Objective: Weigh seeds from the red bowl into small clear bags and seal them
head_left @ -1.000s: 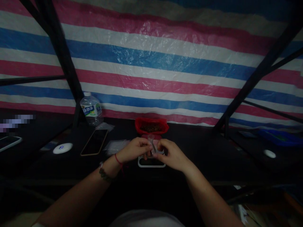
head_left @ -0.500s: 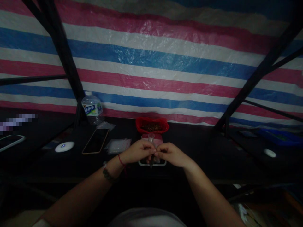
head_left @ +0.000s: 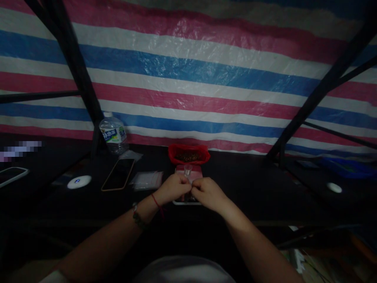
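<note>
My left hand and my right hand meet in front of me, both closed with fingertips pinched together. What they pinch is small, dim and mostly covered by the fingers. Just beyond the fingertips a small clear plastic cup stands against a pinkish-red flat surface. Under my hands shows the pale front rim of a tray-like thing, with dark bits partly hidden above it. Behind, a red plastic bag lies open like a bowl, full of small brown pieces.
Left of my hands are small clear bags, a phone, a white oval device and a clear bottle. Dark metal posts frame the black table. A blue tray sits far right.
My fingers have curled further inward and down, and the right hand has shifted slightly left. The dark tip that hung below the fingers is less visible. The view has shifted slightly.
</note>
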`<state>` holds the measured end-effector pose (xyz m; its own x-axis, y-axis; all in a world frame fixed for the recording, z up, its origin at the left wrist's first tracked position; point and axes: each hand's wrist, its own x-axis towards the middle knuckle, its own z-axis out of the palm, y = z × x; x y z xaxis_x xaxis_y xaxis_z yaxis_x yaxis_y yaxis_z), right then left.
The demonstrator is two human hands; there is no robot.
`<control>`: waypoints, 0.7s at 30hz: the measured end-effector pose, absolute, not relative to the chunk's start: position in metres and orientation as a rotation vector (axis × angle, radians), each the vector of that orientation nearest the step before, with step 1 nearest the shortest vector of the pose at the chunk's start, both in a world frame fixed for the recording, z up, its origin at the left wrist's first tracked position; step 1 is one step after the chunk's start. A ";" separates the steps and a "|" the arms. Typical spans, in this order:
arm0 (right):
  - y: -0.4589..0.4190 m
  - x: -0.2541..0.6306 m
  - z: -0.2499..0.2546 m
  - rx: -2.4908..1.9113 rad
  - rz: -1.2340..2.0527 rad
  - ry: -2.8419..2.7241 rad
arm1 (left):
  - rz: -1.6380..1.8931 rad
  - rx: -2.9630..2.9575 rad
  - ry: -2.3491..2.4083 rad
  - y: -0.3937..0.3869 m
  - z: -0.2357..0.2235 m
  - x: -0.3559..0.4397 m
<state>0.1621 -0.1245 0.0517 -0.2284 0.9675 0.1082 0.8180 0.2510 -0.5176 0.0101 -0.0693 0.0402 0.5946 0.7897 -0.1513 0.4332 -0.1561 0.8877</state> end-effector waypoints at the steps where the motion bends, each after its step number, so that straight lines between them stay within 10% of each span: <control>1: -0.125 0.163 0.053 -1.672 0.443 -2.127 | 0.427 1.781 1.011 -0.069 0.040 0.010; 21: -0.131 0.179 0.059 -1.545 0.330 -2.237 | 0.731 2.062 0.744 -0.074 0.049 0.001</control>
